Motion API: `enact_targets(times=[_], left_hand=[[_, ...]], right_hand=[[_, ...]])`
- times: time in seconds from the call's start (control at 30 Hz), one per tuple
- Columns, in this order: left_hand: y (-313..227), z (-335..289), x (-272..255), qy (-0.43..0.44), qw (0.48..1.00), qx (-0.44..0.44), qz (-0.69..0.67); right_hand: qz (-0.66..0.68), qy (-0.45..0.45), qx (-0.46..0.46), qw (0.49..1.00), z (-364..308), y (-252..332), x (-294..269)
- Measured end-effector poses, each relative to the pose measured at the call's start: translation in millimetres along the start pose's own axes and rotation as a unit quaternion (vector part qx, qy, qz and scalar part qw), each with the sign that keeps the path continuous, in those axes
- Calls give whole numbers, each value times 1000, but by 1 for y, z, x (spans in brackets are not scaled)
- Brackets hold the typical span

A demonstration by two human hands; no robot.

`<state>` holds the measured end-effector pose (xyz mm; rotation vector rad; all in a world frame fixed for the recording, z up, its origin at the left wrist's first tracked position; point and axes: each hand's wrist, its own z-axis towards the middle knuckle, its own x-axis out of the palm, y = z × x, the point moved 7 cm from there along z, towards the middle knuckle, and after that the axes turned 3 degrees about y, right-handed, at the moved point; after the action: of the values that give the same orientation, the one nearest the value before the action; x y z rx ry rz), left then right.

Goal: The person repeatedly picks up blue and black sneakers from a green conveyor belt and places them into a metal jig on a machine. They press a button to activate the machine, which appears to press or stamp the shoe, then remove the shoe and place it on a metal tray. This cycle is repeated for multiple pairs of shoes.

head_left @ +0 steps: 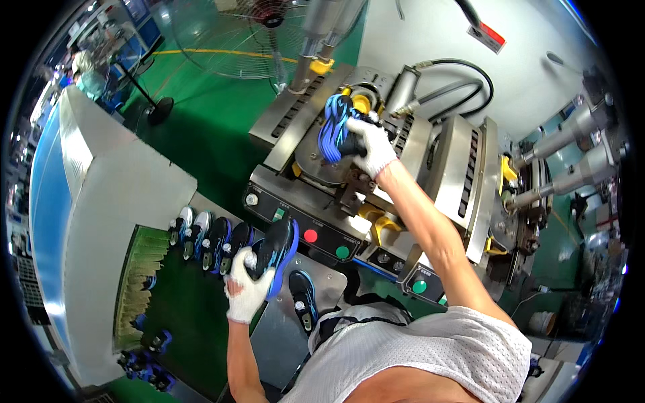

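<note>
My left hand (247, 285), in a white glove, is closed on a black shoe (279, 248) with a blue sole, held above the edge of a metal shelf. Farther up and to the right, my gloved right hand (373, 148) grips a second shoe (334, 127). Its wavy blue sole faces left and up, over the round plate of the press machine (322, 161). The glove hides part of this shoe's upper. Another black shoe (304, 299) lies on the metal shelf (322, 275), right of my left hand.
Several shoes (195, 235) stand in a row on the left, beside a green conveyor belt (181, 316) behind a bristle curtain (138, 269). More shoes (151, 363) lie lower left. The control panel (310, 235) has a red button. A large fan (235, 40) stands behind; metal cylinders (571, 151) are at right.
</note>
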<state>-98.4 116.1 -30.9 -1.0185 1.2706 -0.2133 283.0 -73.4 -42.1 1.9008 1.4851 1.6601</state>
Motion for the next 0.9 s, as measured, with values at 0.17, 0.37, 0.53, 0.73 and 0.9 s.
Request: enact_targets(times=[0.17, 0.37, 0.53, 0.73, 0.9], left_hand=[[116, -103, 18, 4, 981, -187, 57], [198, -196, 57, -63, 950, -297, 70], [213, -232, 117, -107, 927, -335, 132], [239, -258, 148, -116, 891, -440, 2], [276, -272, 180, -196, 922, -307, -133]], right_hand=[[-375, -227, -70, 896, 180, 16, -110], [-623, -352, -4, 699, 259, -30, -175], [-645, -290, 8, 707, 264, -43, -115], [-393, -72, 98, 911, 231, -30, -94], [-580, 71, -248, 773, -23, -35, 56]])
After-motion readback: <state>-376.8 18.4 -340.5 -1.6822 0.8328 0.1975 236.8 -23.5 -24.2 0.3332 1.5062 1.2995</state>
